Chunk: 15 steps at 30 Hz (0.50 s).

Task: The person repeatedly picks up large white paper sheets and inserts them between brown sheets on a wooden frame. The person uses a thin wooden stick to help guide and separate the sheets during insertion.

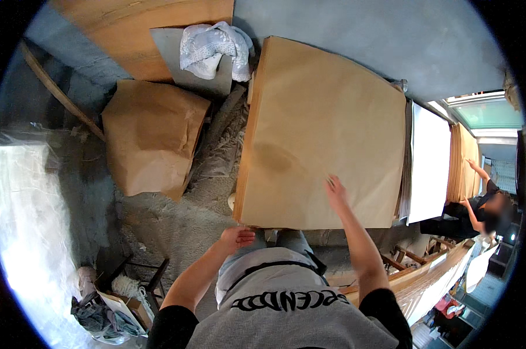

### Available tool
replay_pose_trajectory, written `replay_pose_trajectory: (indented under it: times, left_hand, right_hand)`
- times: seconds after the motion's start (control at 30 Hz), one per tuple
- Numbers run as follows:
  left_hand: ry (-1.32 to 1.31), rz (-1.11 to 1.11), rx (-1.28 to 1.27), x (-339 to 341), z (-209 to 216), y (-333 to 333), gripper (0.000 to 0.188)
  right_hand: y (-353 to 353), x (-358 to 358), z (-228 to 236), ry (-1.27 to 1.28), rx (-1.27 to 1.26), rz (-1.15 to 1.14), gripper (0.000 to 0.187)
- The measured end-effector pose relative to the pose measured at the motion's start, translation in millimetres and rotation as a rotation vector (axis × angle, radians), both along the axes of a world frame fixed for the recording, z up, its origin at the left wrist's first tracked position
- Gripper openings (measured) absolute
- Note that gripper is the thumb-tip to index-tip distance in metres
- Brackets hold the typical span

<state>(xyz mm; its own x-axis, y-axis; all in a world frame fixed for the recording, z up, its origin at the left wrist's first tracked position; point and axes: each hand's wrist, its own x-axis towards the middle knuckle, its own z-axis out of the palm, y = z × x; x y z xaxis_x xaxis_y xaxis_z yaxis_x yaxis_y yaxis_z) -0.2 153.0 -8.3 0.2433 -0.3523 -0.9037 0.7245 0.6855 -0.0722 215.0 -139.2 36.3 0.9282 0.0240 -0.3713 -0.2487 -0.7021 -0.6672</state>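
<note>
We note a grey, textured top (263, 328), bold black lettering (289, 301) curved across its front. Short black sleeves (173, 327) left and right; we mark the forearms (196, 272), left hand (238, 237) and right hand (336, 193) as bare. Farther out: narrow dark band (274, 264), then pale blue trousers (296, 241).

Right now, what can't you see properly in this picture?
All in the head view:
Under the creased brown paper at left: the paper covers it.
The wearer's feet: hidden by the brown stack.
Whether the right hand touches the stack: looking down hides any gap.
Left hand's grip, if any: too small.
The other person's face: blurred.
</note>
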Motion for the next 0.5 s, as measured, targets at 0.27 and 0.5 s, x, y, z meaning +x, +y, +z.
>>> replay_pose_trajectory:
  times: [0.27, 0.5]
  left_hand:
    - [-0.067, 0.039, 0.581, -61, -43, 67, 0.017]
    - [0.278, 0.096, 0.533, -239, -92, 74, 0.013]
  right_hand:
    - [205, 55, 5, -0.217, -0.602, 0.776, 0.024]
    - [58, 62, 26, 0.003, -0.910, 0.734, 0.039]
